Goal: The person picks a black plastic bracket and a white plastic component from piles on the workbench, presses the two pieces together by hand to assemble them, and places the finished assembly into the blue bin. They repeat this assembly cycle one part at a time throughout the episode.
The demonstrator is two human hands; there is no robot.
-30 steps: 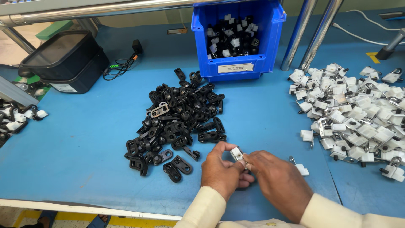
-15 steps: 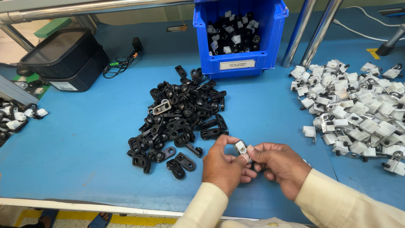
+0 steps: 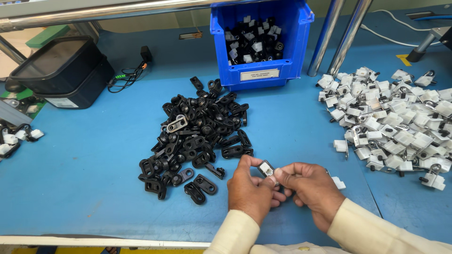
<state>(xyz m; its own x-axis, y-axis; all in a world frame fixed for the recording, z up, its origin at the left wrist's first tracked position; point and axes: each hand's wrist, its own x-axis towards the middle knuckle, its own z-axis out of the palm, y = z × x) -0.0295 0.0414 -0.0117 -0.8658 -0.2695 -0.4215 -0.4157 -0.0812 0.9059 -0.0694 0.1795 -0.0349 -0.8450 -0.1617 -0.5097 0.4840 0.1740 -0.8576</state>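
Note:
My left hand [image 3: 247, 190] and my right hand [image 3: 310, 188] meet just above the blue table near its front edge. Together they pinch a small black-and-white clip part [image 3: 266, 168] between the fingertips. A heap of black plastic clips [image 3: 195, 136] lies just left of my left hand. To the right spreads a pile of white plastic pieces [image 3: 395, 127], and a single white piece [image 3: 338, 182] lies beside my right wrist.
A blue bin [image 3: 261, 70] holding mixed black and white parts stands at the back centre. Two metal posts [image 3: 341, 37] rise to its right. A black case [image 3: 61, 70] and cable sit back left. More small parts [image 3: 14, 138] lie at the left edge.
Both hands have stayed together with the small part, lifting it slightly and turning it between the fingertips. The piles have not changed.

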